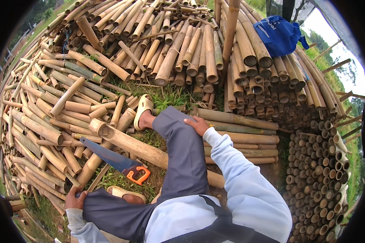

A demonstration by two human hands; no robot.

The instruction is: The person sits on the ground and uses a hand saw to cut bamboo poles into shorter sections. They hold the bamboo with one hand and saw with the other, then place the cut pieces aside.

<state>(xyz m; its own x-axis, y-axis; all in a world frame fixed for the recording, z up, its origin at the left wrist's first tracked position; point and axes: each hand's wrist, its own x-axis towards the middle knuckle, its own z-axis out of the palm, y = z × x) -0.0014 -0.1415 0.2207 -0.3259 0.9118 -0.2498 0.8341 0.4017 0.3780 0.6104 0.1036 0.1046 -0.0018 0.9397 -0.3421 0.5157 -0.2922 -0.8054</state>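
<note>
I sit with my legs apart, each hand resting on a knee. My left hand lies over the left knee of the grey trousers, its fingers partly hidden and the thumb apart. On the right knee rests my right hand, open, with nothing in it. Between my legs lies a handsaw with a dark blue blade and an orange handle, the blade partly across a bamboo piece. A thick bamboo pole passes beneath my right leg, its cut end to the left of my right foot.
Loose cut bamboo is heaped at the left. Longer bamboo poles are stacked ahead, with a blue bag on top at the right. Several poles lie beside my right knee. Upright-packed bamboo ends fill the right side.
</note>
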